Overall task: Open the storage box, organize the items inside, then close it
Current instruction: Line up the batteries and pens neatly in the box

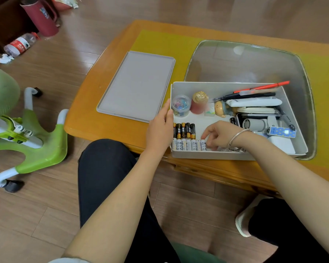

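two rows of batteries are already lined up at the box's 7 o'clock corner: black-and-gold batteries [184, 130] behind, white batteries [188, 144] along the near wall. i read this as mid-organizing, step one done, step three not yet started.

storage box [296, 118] sits open on the wooden table [106, 103], at about 3 o'clock in the head view, partly over a glass inset [245, 61]. its lid [139, 84] lies flat on the table at the box's 9 o'clock, just beside it, so opening is finished.

my left hand [160, 128] rests against the box's left wall at 9 o'clock, fingers mostly straight and together, steadying rather than gripping anything. my right hand [219, 134] is inside the box, fingers curled down onto the right end of the white row; looks like a pinch on the last battery, but whether it actually holds one i cannot tell, fingertips hide it.

back left of the box looks tidy: a clear tub of clips [180, 105] and a red jar with gold cap [198, 102] stand upright side by side. the 1 to 4 o'clock half is still a jumble: orange pen [264, 86], dark pens, a white flat case [254, 102], a small figurine [221, 109], a blue dotted gadget [281, 131], piled and overlapping.

left to do, by my guess: finish the battery row, sort the right side, then bring the lid back over.
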